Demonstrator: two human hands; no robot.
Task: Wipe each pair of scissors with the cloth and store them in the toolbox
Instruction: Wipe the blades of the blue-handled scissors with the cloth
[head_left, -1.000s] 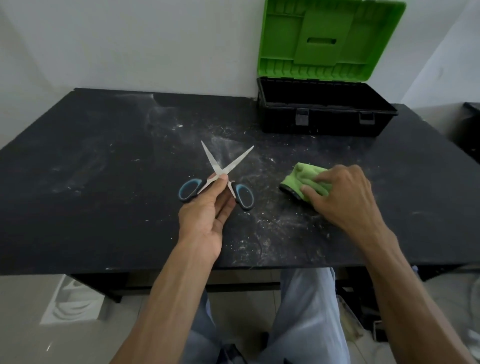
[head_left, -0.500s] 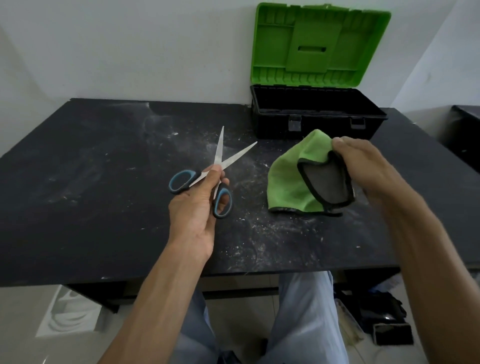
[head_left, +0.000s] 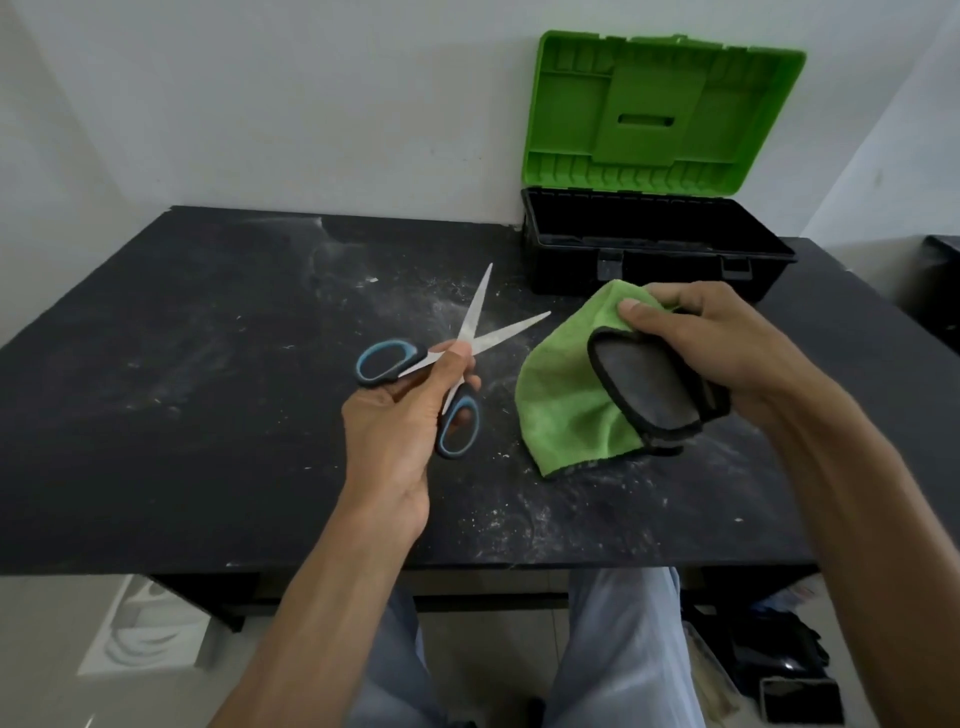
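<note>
My left hand (head_left: 400, 431) pinches a pair of scissors (head_left: 470, 340) at the pivot, above the middle of the black table (head_left: 182, 364). The blades are spread open and point away from me; the handles are black and blue. To the right, my right hand (head_left: 711, 348) grips a green cloth (head_left: 566, 405) with a grey, black-edged underside. The cloth hangs unfolded from my fingers and its lower edge is close to the tabletop. A black toolbox (head_left: 654, 254) with its green lid (head_left: 660, 114) raised stands at the back right, against the wall.
White dust and scuffs cover the tabletop around the scissors and cloth. A second dark surface (head_left: 943, 280) sits at the far right edge. Under the table are my legs, a white object at the left and dark clutter at the right.
My right hand picked the bunched cloth up off the table, and it unfolded. My left hand raised the scissors off the tabletop and turned the blades more upright.
</note>
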